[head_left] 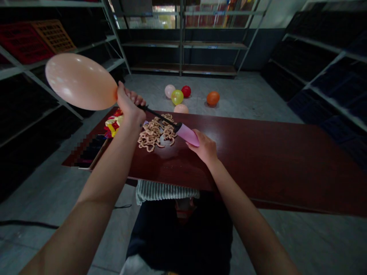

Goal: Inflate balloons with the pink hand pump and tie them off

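Note:
My left hand (130,101) is closed around the neck of an inflated peach balloon (82,82), which hangs out to the left. The black end of a balloon pump sits inside that same grip, mostly hidden by the fingers. From there the pump's black rod (162,116) slopes down to its pink barrel (187,134). My right hand (205,147) is wrapped around the lower part of the barrel, over the table. Beneath the rod lies a heap of twisted beige strips (150,135), perhaps uninflated balloons.
A dark red table (258,156) stretches to the right. Small colourful balloons (113,124) and a dark tray (91,152) lie at its left end. Past the table, yellow (177,97), red (186,91) and orange (213,98) balloons rest on the floor. Shelves (212,46) stand behind.

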### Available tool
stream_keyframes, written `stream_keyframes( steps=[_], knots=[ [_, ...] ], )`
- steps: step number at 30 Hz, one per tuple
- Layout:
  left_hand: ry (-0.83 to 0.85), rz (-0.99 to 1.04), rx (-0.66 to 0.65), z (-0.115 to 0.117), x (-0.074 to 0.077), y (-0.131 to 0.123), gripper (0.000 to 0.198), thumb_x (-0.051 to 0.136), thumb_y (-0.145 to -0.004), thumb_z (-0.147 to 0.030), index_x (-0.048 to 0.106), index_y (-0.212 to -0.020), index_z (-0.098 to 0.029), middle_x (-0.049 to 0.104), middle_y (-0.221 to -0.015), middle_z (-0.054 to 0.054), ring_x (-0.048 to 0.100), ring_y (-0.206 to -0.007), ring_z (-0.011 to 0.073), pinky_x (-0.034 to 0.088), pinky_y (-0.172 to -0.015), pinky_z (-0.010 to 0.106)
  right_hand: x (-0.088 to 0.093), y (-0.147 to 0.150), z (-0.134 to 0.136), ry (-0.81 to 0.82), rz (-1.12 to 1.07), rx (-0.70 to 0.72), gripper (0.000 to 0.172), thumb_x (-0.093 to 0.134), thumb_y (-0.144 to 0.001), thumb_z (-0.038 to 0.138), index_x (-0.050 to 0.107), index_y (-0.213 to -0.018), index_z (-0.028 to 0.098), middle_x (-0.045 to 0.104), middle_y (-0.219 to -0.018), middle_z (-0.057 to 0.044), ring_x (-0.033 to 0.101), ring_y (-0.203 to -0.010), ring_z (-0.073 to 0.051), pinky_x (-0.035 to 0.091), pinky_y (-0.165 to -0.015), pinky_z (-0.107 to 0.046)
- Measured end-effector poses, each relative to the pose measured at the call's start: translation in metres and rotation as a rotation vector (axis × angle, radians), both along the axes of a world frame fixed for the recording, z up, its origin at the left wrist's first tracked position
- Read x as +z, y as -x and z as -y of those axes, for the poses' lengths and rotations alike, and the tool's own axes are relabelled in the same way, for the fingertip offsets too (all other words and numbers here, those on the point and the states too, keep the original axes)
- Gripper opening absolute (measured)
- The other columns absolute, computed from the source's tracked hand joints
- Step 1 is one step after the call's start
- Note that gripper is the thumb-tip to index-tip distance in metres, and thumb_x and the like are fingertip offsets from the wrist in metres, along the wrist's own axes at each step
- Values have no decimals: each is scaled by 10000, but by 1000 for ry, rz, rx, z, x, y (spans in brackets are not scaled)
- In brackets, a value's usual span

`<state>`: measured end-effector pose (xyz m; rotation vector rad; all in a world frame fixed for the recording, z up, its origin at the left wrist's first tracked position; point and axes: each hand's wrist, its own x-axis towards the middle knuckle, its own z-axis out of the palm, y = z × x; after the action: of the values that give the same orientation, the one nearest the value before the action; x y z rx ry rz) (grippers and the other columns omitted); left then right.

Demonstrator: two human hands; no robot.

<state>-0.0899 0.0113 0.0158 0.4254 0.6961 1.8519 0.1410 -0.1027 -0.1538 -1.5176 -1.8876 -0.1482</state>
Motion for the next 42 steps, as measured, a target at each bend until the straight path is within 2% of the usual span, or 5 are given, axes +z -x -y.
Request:
stream_keyframes(
  steps=[5,10,14,32,42],
  knots=[
    [-55,-76,-108,3,5,-58,524,433,-1065,-420,217,-639,-204,168,-453,-69,168,-341,61,123,-419,263,-4,-2,-4,7,-52,-57,537,675,-895,431,525,-1359,208,715,-1212,-119,723,-989,-291,580,-801,-399],
    [0,-60,-255,16,-23,-113,535,526,-1021,-486,271,-642,-208,166,-482,-81,191,-328,36,124,-421,229,-2,-4,-4,67,-96,-104,575,626,-917,443,475,-1420,211,700,-1234,-144,714,-1023,-334,578,-805,-438],
    [66,6,-250,22,-43,-125,555,613,-970,-504,291,-635,-200,201,-487,-77,211,-324,40,154,-402,217,-1,-7,-3,79,-108,-112,578,638,-905,450,491,-1411,211,704,-1230,-143,710,-1032,-344,571,-813,-446],
    [101,105,-110,27,-49,-3,562,566,-1001,-430,240,-601,-208,228,-429,-62,202,-342,78,197,-386,265,12,6,7,126,65,136,555,695,-889,452,546,-1378,237,714,-1243,-94,708,-1052,-282,566,-872,-409],
    [128,70,-139,19,17,44,529,451,-1050,-347,205,-606,-198,177,-423,-66,164,-324,74,183,-355,227,12,10,6,109,-4,247,585,681,-912,420,487,-1435,242,683,-1307,-100,695,-1120,-269,574,-924,-406]
  ],
)
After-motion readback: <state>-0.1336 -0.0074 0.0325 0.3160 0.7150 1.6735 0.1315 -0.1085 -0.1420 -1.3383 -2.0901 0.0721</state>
